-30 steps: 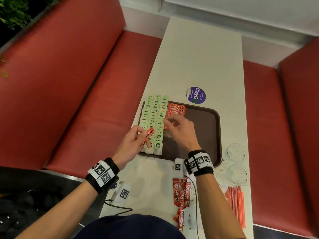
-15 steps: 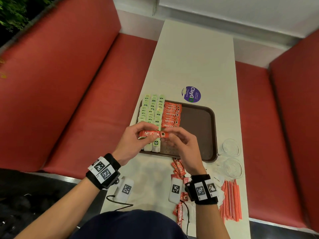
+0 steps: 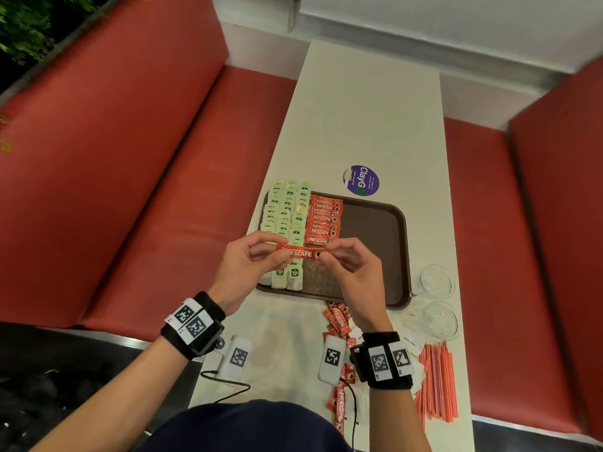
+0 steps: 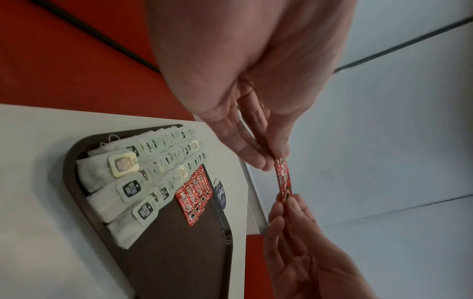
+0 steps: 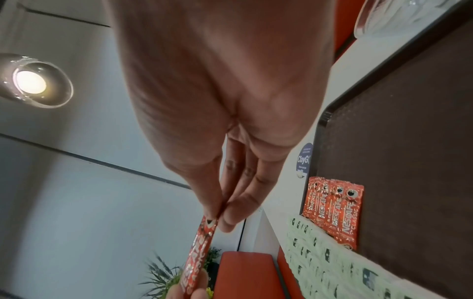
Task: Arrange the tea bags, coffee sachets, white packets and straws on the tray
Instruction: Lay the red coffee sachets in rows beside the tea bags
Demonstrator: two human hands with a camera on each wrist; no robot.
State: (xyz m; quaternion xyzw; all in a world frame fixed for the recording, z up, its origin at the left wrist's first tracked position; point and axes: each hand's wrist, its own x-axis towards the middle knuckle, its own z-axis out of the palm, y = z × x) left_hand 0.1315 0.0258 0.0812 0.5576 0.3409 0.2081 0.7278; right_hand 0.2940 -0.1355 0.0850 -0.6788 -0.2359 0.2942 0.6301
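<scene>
Head view: both hands' fingers (image 3: 280,256) pinch a red "NESCAFE" sachet (image 3: 301,253).

Both hands now pinch one coffee sachet (image 3: 301,253) ends, raised.

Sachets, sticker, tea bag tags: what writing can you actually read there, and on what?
"NESCAFE": on the coffee sachet pinched at its ends by the left hand and right hand.
"NESCAFE CLASSIC": on the sachets on the tray.
"ClayGO": on the purple sticker; its small print is unreadable.
Tea bag tags: logo too blurred to read.
</scene>
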